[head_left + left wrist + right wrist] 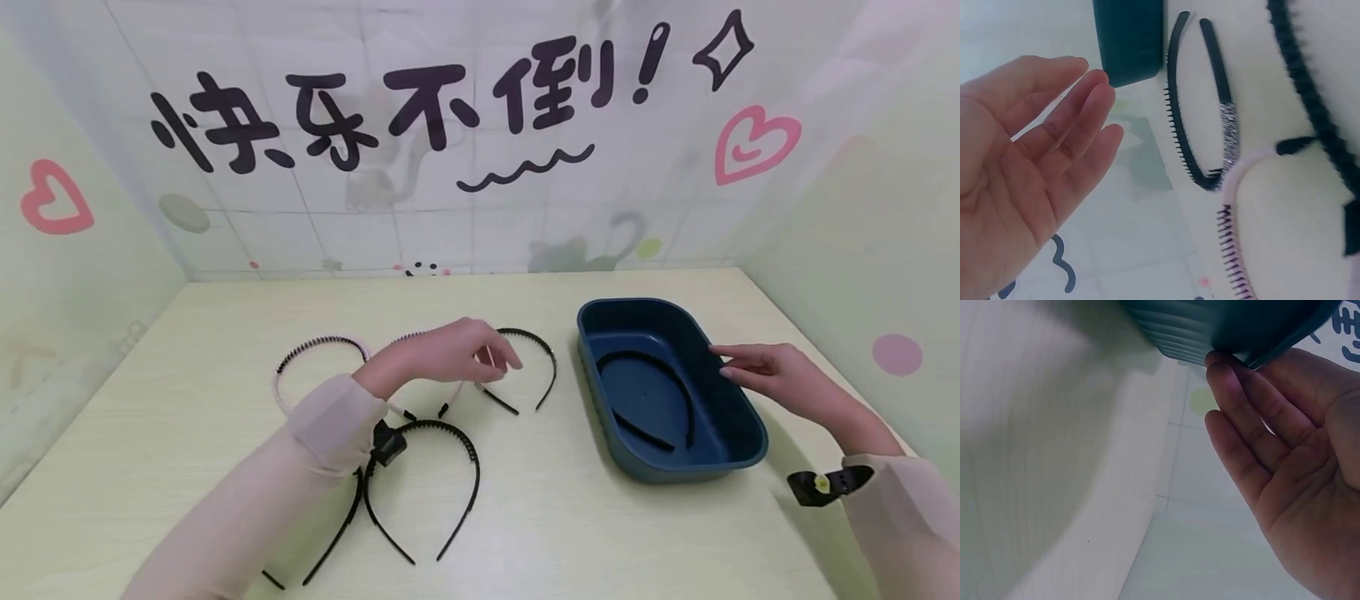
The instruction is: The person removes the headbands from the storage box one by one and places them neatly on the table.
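My left hand hovers over the headbands with its fingers loosely bent and nothing in them. Below and beyond it a black toothed headband lies on the table; the left wrist view shows a glittery silver section on it. Next to it is a pink headband, partly hidden by the hand in the head view. My right hand touches the right rim of a dark blue bin with nearly straight fingers. One black headband lies inside the bin.
Another pink headband with black teeth lies at the left, partly behind the left sleeve. Nearer the front are a black headband and a second black one, partly covered by the sleeve. Printed walls enclose the table's back and sides.
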{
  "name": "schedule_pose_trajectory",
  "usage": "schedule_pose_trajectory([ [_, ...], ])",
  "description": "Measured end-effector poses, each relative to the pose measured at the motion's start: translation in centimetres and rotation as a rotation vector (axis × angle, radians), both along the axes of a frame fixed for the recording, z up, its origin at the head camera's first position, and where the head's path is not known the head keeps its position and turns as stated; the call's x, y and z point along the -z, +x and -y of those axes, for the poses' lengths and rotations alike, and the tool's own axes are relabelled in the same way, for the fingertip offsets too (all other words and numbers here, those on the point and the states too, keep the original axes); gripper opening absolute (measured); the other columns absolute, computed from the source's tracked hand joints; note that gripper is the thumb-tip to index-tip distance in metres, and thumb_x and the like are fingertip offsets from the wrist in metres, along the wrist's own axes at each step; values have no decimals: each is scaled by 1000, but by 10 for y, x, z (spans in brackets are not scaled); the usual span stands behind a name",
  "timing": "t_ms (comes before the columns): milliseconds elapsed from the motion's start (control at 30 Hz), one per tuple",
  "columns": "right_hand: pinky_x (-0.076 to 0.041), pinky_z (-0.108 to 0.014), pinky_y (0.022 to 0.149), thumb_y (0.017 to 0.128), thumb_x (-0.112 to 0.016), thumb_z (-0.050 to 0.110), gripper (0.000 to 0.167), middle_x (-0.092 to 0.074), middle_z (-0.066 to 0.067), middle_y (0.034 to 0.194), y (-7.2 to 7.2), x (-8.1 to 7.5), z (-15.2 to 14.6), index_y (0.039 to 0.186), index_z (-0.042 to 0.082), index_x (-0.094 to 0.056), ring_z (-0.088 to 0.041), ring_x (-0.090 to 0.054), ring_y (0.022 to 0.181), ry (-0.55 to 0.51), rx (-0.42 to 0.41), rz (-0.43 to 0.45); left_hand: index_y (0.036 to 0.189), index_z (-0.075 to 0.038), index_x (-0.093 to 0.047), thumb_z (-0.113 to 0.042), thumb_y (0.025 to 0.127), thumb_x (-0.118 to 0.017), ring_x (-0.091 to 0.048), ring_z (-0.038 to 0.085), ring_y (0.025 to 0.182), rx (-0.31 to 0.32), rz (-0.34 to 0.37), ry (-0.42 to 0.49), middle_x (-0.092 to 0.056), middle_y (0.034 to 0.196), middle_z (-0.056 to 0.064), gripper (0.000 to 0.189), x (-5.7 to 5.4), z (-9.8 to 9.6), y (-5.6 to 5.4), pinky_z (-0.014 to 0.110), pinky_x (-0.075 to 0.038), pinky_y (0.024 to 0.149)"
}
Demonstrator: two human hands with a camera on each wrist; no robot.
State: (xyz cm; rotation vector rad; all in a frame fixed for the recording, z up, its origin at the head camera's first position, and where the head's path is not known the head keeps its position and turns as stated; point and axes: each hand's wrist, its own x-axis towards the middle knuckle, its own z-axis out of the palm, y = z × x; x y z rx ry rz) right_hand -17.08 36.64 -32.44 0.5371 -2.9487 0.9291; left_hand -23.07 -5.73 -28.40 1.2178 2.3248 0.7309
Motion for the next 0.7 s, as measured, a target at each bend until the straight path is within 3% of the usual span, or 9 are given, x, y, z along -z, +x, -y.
schedule_pose_trajectory([
  [167,-46,-14,69,91,-57,12,38,-62,-24,105,-1,1,-1,124,-6,-54,10,-53,87,0,4,-9,115,-6,-64,-7,90,-55,-58,12,93,20,-11,1,-63,104,2,26,-7,-17,-7,22,-46,79],
  [367,-45,-13,69,91,-57,10,37,-60,-26,108,-1,2,-3,124,-6,-54,11,-52,88,-1,8,-19,115,-4,-63,-6,90,-54,-58,11,94,44,1,10,-63,107,5,26,-12,-38,-12,21,-46,80],
  [700,-46,-14,68,90,-58,9,36,-62,-25,105,-1,3,-2,123,-7,-55,10,-53,86,3,0,-38,115,-4,-63,-4,91,-53,-58,11,94,77,0,62,-62,109,6,27,-7,-74,-24,19,-46,77],
])
